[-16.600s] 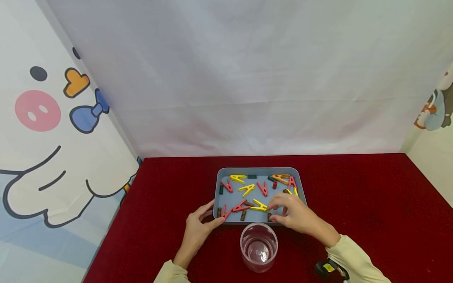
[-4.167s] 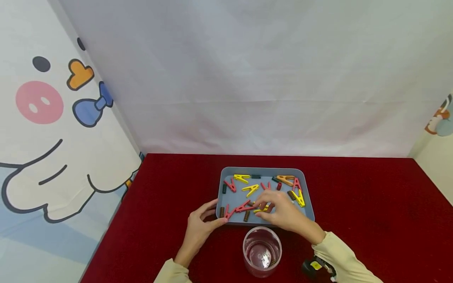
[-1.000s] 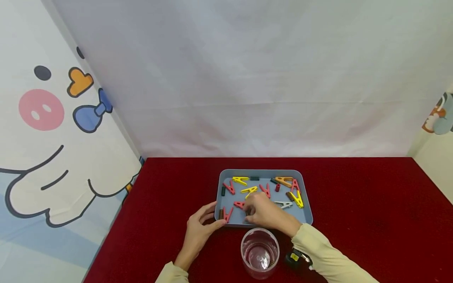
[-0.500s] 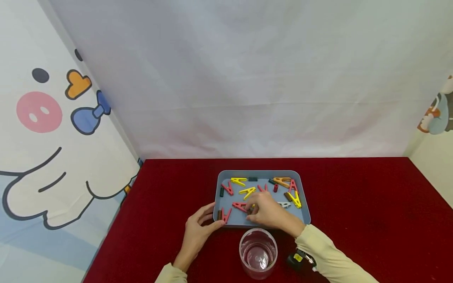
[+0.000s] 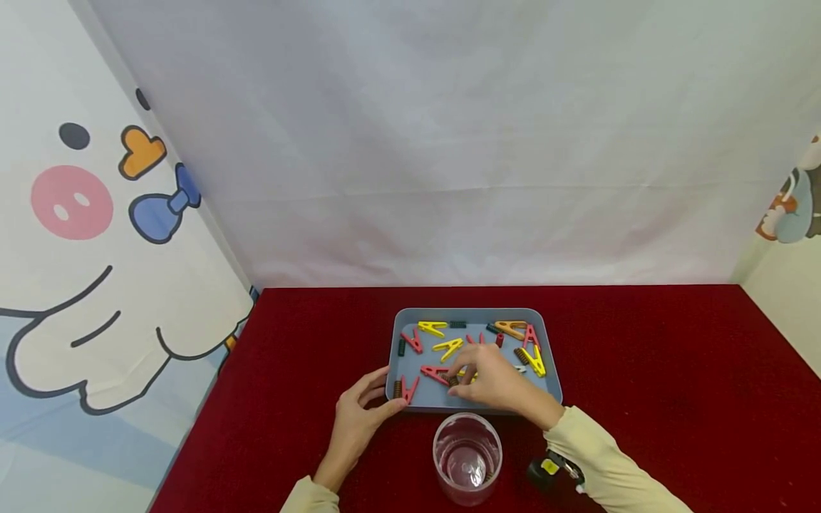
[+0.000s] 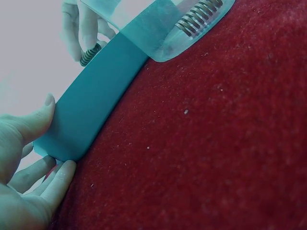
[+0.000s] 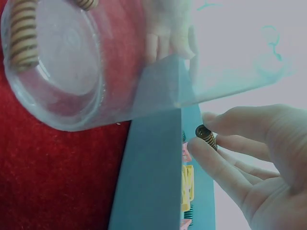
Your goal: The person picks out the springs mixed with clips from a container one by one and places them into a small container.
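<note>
While the right hand [image 5: 492,379] pinches a spring [image 7: 206,137] within the outline of the tray [image 5: 474,313], its long axis slants in the right wrist view, hollow end facing upper left; the left hand [image 5: 358,417], thumb and fingers apart, touches the tray's near left corner.

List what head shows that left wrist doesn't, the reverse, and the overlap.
Head only: the yellow clips in the tray, plus the cartoon wall print.
Left wrist only: distinct coils on the brown spring in the clear cup; head gives just a faint mark there.
Both: tray, cup, left hand at the tray's corner, right hand with a dark spring at its fingertips.
</note>
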Demonstrator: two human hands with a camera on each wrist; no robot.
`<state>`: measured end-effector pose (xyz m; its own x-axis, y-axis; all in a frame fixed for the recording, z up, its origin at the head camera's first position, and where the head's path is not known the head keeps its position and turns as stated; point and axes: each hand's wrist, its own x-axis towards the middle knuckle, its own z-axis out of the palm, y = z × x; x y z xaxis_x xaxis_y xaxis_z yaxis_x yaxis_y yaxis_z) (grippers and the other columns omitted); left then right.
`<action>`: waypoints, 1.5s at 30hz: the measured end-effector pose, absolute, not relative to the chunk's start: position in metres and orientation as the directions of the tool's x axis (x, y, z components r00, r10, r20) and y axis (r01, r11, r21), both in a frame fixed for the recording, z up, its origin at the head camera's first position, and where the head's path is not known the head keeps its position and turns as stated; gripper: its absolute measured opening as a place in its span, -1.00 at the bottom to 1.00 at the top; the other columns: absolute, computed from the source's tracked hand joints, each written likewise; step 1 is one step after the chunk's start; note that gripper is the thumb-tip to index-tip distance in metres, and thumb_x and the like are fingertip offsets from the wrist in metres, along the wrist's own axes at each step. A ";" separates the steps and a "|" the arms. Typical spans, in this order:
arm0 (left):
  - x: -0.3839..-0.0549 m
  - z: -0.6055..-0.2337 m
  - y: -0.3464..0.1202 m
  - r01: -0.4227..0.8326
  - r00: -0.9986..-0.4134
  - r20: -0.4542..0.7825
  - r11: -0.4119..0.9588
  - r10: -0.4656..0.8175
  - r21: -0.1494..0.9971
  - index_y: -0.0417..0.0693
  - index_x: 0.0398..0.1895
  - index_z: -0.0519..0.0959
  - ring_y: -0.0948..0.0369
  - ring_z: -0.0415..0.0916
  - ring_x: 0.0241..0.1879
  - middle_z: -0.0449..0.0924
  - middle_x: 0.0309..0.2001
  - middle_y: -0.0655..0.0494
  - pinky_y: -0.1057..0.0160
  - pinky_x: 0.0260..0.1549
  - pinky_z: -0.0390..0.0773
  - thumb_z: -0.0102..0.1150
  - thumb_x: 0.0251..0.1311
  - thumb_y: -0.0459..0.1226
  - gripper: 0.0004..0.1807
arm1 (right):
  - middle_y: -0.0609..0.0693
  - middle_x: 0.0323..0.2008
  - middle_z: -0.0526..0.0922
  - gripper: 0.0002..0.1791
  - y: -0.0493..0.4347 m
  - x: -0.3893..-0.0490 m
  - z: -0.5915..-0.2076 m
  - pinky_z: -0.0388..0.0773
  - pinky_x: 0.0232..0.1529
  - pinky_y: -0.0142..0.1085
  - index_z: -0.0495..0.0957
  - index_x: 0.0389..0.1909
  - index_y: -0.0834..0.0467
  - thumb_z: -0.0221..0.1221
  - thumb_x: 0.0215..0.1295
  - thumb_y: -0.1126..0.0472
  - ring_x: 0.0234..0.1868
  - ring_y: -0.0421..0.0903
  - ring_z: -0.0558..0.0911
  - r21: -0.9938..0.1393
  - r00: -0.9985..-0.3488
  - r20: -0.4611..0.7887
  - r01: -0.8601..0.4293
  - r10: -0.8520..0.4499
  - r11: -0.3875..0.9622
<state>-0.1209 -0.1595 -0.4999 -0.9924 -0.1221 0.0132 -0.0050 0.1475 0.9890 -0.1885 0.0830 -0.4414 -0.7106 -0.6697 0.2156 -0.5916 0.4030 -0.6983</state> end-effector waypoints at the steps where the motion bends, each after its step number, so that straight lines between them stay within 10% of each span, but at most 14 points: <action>1: -0.121 -0.500 -0.159 -0.004 -0.992 0.014 0.150 -0.123 0.989 0.04 0.19 0.51 0.12 0.50 -0.01 0.52 0.10 0.01 0.33 -0.20 0.52 0.50 -0.12 -0.26 -0.32 | 0.04 -0.30 0.65 -0.84 0.083 -0.188 -0.440 0.55 -0.38 -0.36 0.69 -0.36 0.26 0.40 -0.01 0.34 -0.50 -0.29 0.62 -0.699 -0.711 0.216 -0.591 -0.669 0.403; 45: -0.109 -0.466 -0.153 -0.004 -0.995 0.010 0.139 -0.103 0.990 -0.19 0.19 0.48 -0.05 0.47 0.04 0.47 0.15 -0.18 0.38 -0.21 0.50 0.43 -0.05 -0.38 -0.36 | -0.02 -0.25 0.60 -0.83 0.099 -0.162 -0.395 0.59 -0.45 -0.34 0.68 -0.30 0.14 0.38 0.04 0.33 -0.44 -0.29 0.60 -0.775 -0.696 0.229 -0.553 -0.680 0.306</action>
<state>-0.1094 -0.1530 -0.4664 -0.9947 -0.1026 0.0101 -0.0043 0.1391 0.9903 -0.1623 0.0991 -0.3952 -0.6964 -0.6802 0.2288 -0.5534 0.3060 -0.7747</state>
